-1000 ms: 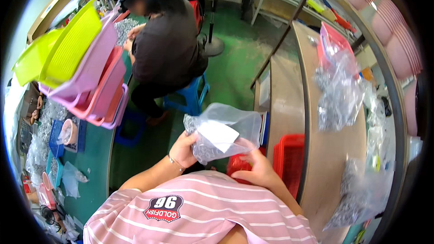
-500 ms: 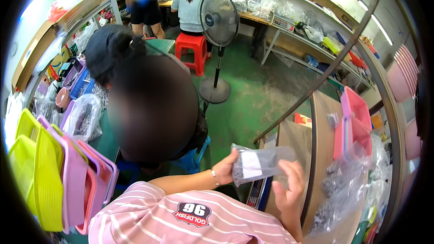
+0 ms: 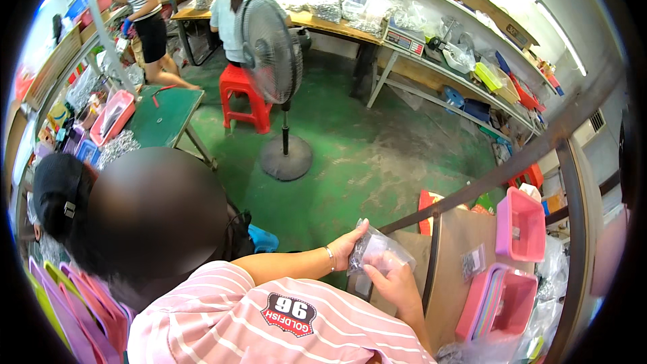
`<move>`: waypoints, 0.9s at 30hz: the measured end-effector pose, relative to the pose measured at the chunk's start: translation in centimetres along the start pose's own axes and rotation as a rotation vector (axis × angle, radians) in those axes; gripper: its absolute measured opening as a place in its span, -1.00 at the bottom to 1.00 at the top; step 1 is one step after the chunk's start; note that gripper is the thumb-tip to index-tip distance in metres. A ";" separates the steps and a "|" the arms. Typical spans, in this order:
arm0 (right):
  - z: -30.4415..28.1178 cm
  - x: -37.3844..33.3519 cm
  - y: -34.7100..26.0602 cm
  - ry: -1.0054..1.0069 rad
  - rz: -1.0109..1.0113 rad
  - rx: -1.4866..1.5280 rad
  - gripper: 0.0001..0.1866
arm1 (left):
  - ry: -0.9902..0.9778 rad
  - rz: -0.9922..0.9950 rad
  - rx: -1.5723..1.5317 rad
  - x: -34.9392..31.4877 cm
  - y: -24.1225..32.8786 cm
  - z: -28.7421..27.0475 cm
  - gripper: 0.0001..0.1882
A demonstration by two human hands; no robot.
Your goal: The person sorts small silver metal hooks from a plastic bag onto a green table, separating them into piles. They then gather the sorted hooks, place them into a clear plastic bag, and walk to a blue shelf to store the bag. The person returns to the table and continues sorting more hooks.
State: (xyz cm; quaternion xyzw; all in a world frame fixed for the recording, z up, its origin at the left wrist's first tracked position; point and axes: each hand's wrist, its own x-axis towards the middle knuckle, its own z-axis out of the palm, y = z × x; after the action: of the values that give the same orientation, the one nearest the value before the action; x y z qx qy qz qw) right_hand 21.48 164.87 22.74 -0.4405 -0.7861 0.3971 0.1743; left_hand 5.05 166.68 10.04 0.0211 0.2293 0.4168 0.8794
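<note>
A clear plastic bag (image 3: 385, 251) of small dark parts, with a white label or slip, is held between my hands in front of my body. My left hand (image 3: 346, 247) grips the bag's left end, thumb on top, with a bracelet at its wrist. My right hand (image 3: 395, 284) is closed on the bag's lower right part, thumb and fingers pressed to the film. The small parts inside are too blurred to name.
A metal post (image 3: 502, 174) slants close by on the right. Beyond it are pink bins (image 3: 520, 224) and a small bag (image 3: 473, 262) on a cardboard surface. A co-worker in a dark cap (image 3: 59, 192) sits to my left. Ahead stand a fan (image 3: 286, 136) and a red stool (image 3: 244, 98).
The view has swung right. My right hand, earlier raised with fingers spread near the bag's open end, has closed onto the bag, which now looks more folded up.
</note>
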 end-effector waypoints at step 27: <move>-21.0 44.7 15.0 1.036 0.241 0.025 -0.95 | 0.265 -0.235 0.240 46.4 43.0 9.0 -0.73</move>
State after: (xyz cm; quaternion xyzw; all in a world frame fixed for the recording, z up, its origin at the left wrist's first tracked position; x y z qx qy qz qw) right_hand 18.23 216.35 20.74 -0.6639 -0.5361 0.1539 0.4981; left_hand 3.09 230.55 10.06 0.0438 0.3917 0.2801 0.8753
